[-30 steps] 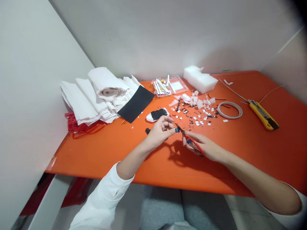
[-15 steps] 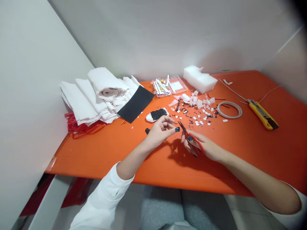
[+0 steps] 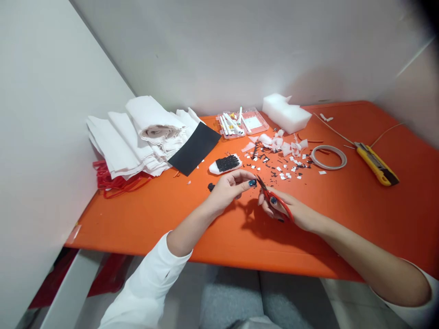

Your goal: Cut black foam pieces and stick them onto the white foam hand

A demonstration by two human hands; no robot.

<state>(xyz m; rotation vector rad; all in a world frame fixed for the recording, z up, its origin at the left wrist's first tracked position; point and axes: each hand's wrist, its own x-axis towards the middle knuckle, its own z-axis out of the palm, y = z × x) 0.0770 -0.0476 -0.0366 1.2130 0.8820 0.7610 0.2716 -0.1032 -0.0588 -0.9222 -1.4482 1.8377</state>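
Observation:
My right hand is closed round red-handled scissors, whose dark blades point up and left. Just left of the blade tips, my left hand pinches with thumb and forefinger; whatever sits between the fingertips is too small to make out. Behind my left hand lies a white foam piece partly covered with overlapping black bits. A small black clump rests beside my left wrist. Scattered black and white scraps lie beyond the scissors.
Folded white sheets and a black sheet lie at left, above red ribbon. Toward the back are a clear case of markers and a white foam block. A tape roll and a yellow box cutter lie right.
The fingers of my left hand have closed into a pinch, thumb and forefinger meeting near the blade tips. The scissors have barely shifted. Everything on the table stays where it was.

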